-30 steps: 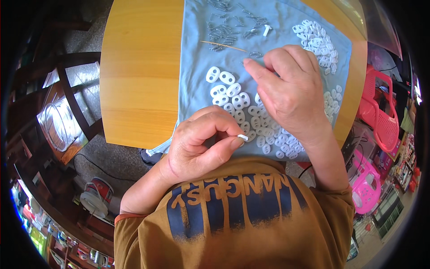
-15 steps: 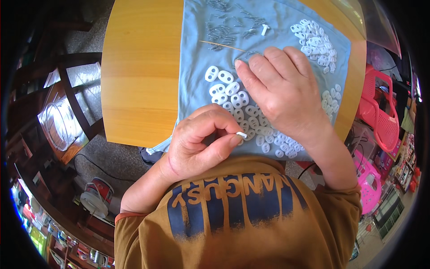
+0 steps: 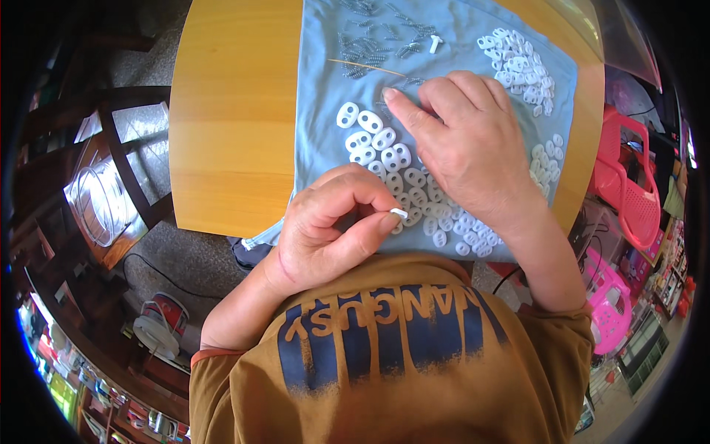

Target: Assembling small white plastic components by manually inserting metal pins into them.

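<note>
My left hand pinches a small white plastic piece between thumb and index finger; most of it is hidden by the fingertips. Farther up, my right hand lies over the pale blue cloth, index finger stretched out and its tip by some small metal springs. Its thumb is out of sight, and nothing shows in its grasp. Below and between the hands spread many white two-hole oval cord-lock pieces. More metal springs lie at the far side, near a white T-shaped piece.
A thin wooden stick lies across the cloth by the springs. Another pile of white pieces sits at the far right, with smaller ones nearer. The wooden table extends left. Pink plastic chairs stand to the right.
My right hand has shifted slightly left, its index finger straighter and farther from the other fingers. The left hand keeps its pinch on the white piece, almost unmoved.
</note>
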Demonstrator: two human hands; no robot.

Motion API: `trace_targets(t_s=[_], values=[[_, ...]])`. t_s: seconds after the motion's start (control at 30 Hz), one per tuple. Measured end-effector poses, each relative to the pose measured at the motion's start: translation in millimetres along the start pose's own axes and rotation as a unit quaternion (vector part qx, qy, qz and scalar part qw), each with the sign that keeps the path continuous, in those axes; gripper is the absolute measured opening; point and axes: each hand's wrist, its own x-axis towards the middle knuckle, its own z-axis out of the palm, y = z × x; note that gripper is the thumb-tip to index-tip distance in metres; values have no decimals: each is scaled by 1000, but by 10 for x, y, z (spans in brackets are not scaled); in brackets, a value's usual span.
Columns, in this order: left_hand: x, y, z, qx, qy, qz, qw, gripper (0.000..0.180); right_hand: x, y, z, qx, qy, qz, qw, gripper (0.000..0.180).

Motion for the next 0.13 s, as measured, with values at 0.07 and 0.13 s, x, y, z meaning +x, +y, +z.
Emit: trace_targets(t_s=[0.07,0.13], values=[[4,2,-3,-1,0,-1,1000,7,-9,-1,12,14,6,11,1000,38],[2,-6,-4,1,0,-2,1000,7,-14,2,26,26,24,24,999,39]])
